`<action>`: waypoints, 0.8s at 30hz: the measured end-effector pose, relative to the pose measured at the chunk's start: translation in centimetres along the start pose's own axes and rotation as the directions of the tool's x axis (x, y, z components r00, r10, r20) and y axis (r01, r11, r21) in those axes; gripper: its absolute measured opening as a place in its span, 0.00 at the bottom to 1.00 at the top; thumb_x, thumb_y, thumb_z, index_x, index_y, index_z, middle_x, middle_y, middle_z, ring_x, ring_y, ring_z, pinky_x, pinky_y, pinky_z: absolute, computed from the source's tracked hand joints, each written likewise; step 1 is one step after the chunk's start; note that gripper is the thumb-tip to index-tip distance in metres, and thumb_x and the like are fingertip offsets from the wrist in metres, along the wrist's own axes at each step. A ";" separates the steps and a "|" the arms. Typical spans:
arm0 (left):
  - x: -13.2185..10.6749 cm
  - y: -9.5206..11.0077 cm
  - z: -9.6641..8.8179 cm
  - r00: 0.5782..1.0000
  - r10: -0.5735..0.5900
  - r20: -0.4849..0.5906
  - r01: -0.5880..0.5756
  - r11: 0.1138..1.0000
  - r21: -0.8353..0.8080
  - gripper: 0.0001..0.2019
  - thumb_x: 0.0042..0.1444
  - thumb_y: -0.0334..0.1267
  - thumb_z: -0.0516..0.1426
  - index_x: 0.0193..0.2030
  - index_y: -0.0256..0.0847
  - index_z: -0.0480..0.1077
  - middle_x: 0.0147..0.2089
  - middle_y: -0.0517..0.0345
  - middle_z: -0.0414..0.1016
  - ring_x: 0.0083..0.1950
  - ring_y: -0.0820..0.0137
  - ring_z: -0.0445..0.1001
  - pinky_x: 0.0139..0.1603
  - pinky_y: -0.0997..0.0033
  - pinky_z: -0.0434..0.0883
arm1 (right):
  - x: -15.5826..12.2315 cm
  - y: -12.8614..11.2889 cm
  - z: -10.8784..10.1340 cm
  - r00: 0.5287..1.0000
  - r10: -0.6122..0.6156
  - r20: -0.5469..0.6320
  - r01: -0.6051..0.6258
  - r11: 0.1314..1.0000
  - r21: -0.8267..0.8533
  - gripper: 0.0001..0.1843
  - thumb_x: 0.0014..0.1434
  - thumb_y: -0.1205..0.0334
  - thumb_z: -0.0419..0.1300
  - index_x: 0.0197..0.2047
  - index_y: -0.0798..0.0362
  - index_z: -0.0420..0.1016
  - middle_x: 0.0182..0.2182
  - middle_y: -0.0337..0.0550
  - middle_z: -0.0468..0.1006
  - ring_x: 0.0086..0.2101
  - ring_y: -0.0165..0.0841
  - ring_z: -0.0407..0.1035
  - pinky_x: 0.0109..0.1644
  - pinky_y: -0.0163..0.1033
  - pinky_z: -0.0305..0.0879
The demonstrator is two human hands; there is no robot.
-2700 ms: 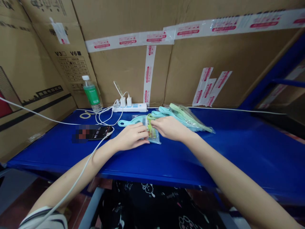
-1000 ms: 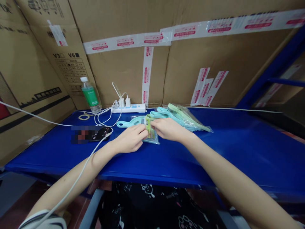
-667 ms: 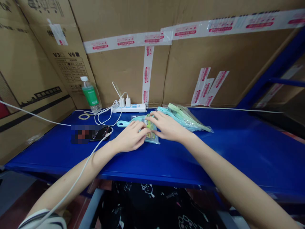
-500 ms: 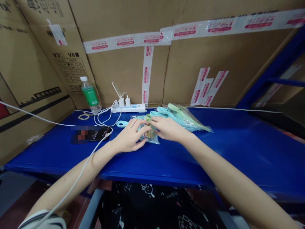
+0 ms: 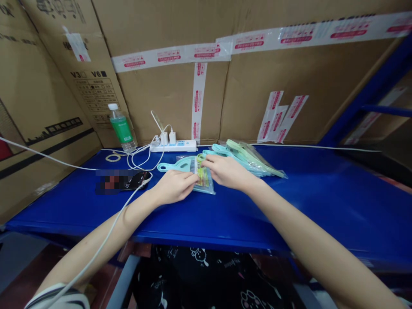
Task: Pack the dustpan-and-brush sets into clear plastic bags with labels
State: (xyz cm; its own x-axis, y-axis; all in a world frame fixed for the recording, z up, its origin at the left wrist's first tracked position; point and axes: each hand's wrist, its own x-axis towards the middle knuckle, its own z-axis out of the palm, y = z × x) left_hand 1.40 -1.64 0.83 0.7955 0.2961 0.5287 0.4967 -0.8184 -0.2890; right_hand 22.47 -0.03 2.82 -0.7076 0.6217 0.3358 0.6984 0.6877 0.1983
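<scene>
A light-blue brush and dustpan set [image 5: 184,165] in a clear plastic bag lies flat on the blue table, its handle pointing left. Dark bristles and a yellow-green label [image 5: 203,176] show through the plastic. My left hand [image 5: 174,187] lies over the near left part of the set, thumb and fingers pinched together on the bag beside the label. At the bag's upper right, my right hand [image 5: 227,172] is closed, its fingertips pinching the bag edge near a small green loop. Just beyond my right hand, several bagged blue and green sets [image 5: 257,159] are piled up.
A white power strip [image 5: 175,146] with chargers and cables stands at the back. To its left are a green-labelled bottle [image 5: 122,129], a coiled cord [image 5: 113,157] and a dark phone [image 5: 135,180]. Taped cardboard [image 5: 154,94] walls the back; a white cable crosses my left forearm.
My left hand has drawn back slightly toward me and its spread fingers have closed into a pinch, uncovering more of the bristles. My right hand stays at nearly the same place.
</scene>
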 end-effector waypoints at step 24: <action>0.3 0.1 -0.5 0.984 -0.099 -0.149 0.097 0.995 -0.018 0.29 0.58 0.37 0.58 0.65 0.40 0.54 0.62 0.37 0.59 0.65 0.50 0.59 0.58 0.46 0.67 | 0.2 0.3 0.0 0.995 0.095 -0.016 -0.092 0.990 0.106 0.13 0.58 0.76 0.50 0.39 0.55 0.74 0.34 0.46 0.75 0.31 0.34 0.67 0.31 0.37 0.52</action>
State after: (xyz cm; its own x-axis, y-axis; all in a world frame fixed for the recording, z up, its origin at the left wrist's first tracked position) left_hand 1.49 -1.82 1.33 0.6817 0.2987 0.6679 0.5656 -0.7942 -0.2221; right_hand 22.50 0.27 2.99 -0.6365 0.6778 0.3680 0.7453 0.6633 0.0675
